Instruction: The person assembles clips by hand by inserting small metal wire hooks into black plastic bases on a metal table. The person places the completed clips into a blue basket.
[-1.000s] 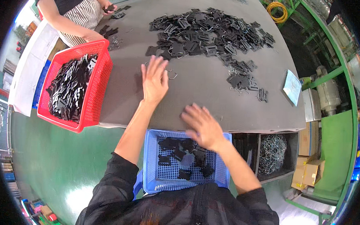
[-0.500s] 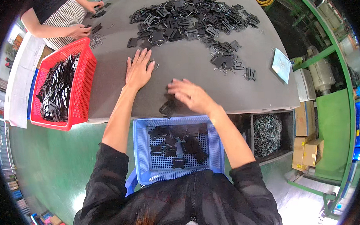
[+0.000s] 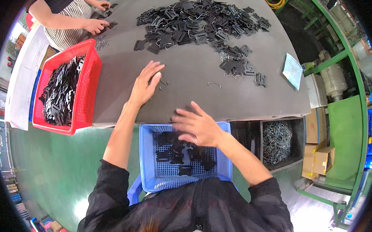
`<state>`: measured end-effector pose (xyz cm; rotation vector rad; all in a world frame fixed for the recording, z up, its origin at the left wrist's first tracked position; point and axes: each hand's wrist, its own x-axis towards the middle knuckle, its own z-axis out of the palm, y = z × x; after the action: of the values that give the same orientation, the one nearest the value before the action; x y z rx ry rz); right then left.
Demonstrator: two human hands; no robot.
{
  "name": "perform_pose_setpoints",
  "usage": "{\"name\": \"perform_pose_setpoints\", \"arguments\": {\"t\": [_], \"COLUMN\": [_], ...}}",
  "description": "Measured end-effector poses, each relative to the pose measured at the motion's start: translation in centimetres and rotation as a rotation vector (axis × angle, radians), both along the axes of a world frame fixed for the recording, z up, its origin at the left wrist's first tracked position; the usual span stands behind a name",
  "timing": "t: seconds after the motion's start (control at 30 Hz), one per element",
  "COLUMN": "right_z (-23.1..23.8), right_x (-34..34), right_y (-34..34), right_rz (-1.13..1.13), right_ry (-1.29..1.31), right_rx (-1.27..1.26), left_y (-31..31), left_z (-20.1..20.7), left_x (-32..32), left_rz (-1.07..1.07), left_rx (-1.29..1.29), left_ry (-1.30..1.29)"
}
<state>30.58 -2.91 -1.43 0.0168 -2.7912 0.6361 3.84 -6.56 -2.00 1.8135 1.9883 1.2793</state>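
My left hand [image 3: 146, 85] rests on the grey tabletop, fingers stretched out, beside a bent wire hook [image 3: 165, 85]. My right hand [image 3: 198, 128] is spread over the table's near edge and the far rim of a blue plastic basket [image 3: 147, 156]; nothing shows in its fingers. Flat black slotted plastic pieces [image 3: 185, 170] lie inside that basket, partly hidden by the right hand. Another loose wire hook [image 3: 214, 83] lies on the table to the right. Farther back spreads a big pile of black plastic pieces with wire hooks [image 3: 198, 23].
On the left stands a red basket [image 3: 94, 87] full of black pieces. A co-worker's hands [image 3: 96, 26] handle black pieces at the far left. Below the table's right edge sits a bin of metal hooks [image 3: 277, 140]. A light blue sheet [image 3: 292, 71] lies near the right edge.
My right hand has come nearer, from the table to above the basket. The black piece at the table edge is gone from there. My left hand has shifted slightly, its fingers now angled right.
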Motion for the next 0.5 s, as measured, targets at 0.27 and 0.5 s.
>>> {"name": "perform_pose_setpoints", "arguments": {"t": [0.27, 0.5], "right_z": [-2.7, -1.5], "right_x": [2.7, 0.8], "right_y": [8.4, 5.6], "right_rz": [-1.085, -0.779], "right_ry": [0.141, 0.28], "right_rx": [0.289, -0.047], "left_y": [-2.5, 2.0], "left_z": [-0.3, -1.4], "left_x": [0.8, 8.7], "left_rz": [0.159, -0.055], "left_rx": [-0.244, -0.216], "left_ry": [0.395, 0.495]}}
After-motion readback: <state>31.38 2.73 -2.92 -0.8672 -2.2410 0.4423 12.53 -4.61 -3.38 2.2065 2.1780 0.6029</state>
